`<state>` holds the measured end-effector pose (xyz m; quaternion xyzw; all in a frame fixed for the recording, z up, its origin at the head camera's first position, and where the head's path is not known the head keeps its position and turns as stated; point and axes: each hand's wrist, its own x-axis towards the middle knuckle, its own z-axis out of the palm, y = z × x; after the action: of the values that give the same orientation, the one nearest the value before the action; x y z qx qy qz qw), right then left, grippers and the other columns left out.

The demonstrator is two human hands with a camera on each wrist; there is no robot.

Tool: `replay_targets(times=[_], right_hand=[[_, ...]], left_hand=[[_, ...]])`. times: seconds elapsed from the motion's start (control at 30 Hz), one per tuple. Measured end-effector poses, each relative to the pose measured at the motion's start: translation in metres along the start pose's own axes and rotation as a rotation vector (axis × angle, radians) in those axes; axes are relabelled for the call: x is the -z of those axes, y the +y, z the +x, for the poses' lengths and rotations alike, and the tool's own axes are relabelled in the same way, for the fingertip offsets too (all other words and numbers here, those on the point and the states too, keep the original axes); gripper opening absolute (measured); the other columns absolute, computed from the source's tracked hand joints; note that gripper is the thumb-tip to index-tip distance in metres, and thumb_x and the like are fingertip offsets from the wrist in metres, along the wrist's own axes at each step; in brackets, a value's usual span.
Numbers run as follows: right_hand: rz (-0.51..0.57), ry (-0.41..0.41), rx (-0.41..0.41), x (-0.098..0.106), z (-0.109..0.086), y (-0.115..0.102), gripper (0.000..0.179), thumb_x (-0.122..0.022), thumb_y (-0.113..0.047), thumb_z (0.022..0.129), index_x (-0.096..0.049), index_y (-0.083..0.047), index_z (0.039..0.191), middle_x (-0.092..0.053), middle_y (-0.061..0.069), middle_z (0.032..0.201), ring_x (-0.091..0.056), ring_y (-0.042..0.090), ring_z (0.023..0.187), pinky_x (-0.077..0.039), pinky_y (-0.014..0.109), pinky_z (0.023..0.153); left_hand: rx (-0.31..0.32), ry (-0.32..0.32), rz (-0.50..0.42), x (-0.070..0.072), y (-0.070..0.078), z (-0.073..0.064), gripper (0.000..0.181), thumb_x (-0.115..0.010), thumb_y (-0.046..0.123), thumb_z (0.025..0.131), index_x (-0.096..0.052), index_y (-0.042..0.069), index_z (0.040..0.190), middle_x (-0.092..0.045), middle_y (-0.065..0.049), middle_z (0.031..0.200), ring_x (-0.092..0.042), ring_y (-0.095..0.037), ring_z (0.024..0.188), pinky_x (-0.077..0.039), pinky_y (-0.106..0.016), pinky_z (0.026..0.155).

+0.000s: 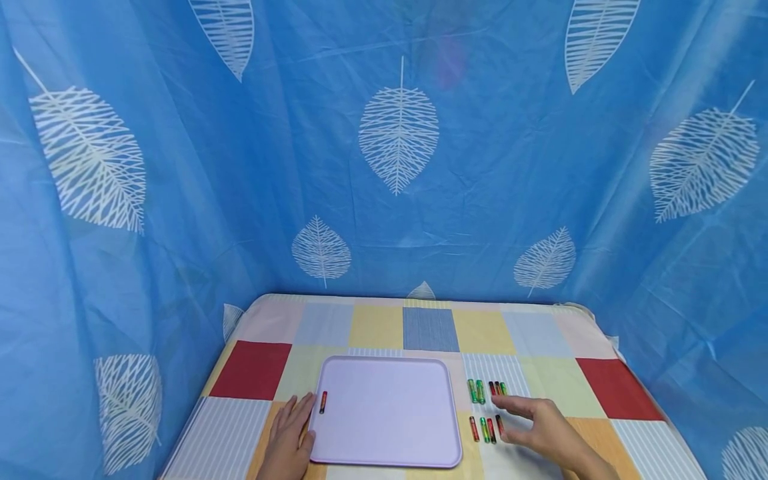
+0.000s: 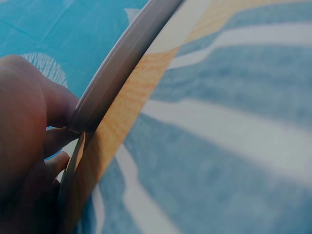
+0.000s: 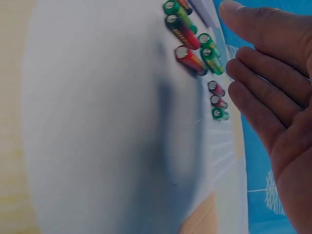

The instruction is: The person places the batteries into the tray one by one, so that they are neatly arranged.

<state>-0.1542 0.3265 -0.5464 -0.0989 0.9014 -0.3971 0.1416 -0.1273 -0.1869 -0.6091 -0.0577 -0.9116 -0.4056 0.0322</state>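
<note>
A pale lilac tray lies on the patchwork cloth, with one red-and-black battery near its left side. My left hand rests at the tray's left edge, fingers extended and thumb against the rim. To the right of the tray stand two rows of small batteries. The back row has green batteries and a tight group of red and green ones; the front row has red and green ones. My right hand hovers beside both rows, thumb and fingers spread apart, nothing between them.
The table is covered by a checked cloth with red, yellow, blue and striped patches. A blue curtain with white leaf prints hangs behind the table and along both sides.
</note>
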Motion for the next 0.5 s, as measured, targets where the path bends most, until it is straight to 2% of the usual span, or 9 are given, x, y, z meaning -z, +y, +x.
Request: replay_targets(times=[0.1,0.17,0.27,0.37,0.5], right_hand=[[-0.008,0.015,-0.034,-0.004,0.0,0.003,0.061,-0.095,-0.022,0.083,-0.075,-0.008,0.14,-0.076,0.012,0.139,-0.072,0.04,0.13,-0.062,0.054,0.105],[-0.035,0.025,-0.025,-0.008,-0.001,0.006,0.062,-0.096,-0.022,0.082,-0.076,-0.008,0.139,-0.077,0.011,0.138,-0.072,0.035,0.129,-0.063,0.051,0.104],[-0.095,0.042,0.012,-0.012,-0.003,0.011,0.061,-0.096,-0.024,0.082,-0.077,-0.01,0.138,-0.078,0.008,0.137,-0.072,0.021,0.127,-0.066,0.036,0.103],[-0.135,0.054,0.036,-0.015,-0.005,0.016,0.06,-0.095,-0.028,0.083,-0.077,-0.014,0.139,-0.078,0.004,0.138,-0.069,0.01,0.127,-0.062,0.021,0.1],[-0.165,0.067,0.029,-0.018,-0.006,0.019,0.06,-0.095,-0.031,0.083,-0.077,-0.019,0.139,-0.077,0.001,0.138,-0.067,0.009,0.128,-0.059,0.017,0.099]], left_hand=[[0.006,-0.005,0.009,0.0,0.0,0.001,0.066,-0.065,-0.004,0.095,-0.053,-0.001,0.159,-0.053,-0.023,0.165,-0.03,-0.055,0.16,-0.015,-0.072,0.13],[0.006,-0.006,0.011,0.0,0.001,0.001,0.066,-0.065,-0.004,0.095,-0.053,-0.001,0.159,-0.052,-0.023,0.165,-0.03,-0.056,0.159,-0.015,-0.073,0.13],[0.0,0.001,0.006,-0.001,0.0,0.0,0.066,-0.065,-0.005,0.095,-0.053,-0.001,0.159,-0.053,-0.023,0.165,-0.03,-0.056,0.159,-0.016,-0.073,0.129],[-0.009,0.01,0.004,-0.002,0.0,-0.001,0.065,-0.065,-0.005,0.095,-0.053,-0.001,0.159,-0.053,-0.023,0.165,-0.031,-0.056,0.158,-0.017,-0.071,0.129],[-0.019,0.024,0.013,-0.003,-0.002,-0.001,0.065,-0.065,-0.005,0.094,-0.054,0.0,0.159,-0.054,-0.022,0.164,-0.032,-0.055,0.158,-0.018,-0.07,0.129]])
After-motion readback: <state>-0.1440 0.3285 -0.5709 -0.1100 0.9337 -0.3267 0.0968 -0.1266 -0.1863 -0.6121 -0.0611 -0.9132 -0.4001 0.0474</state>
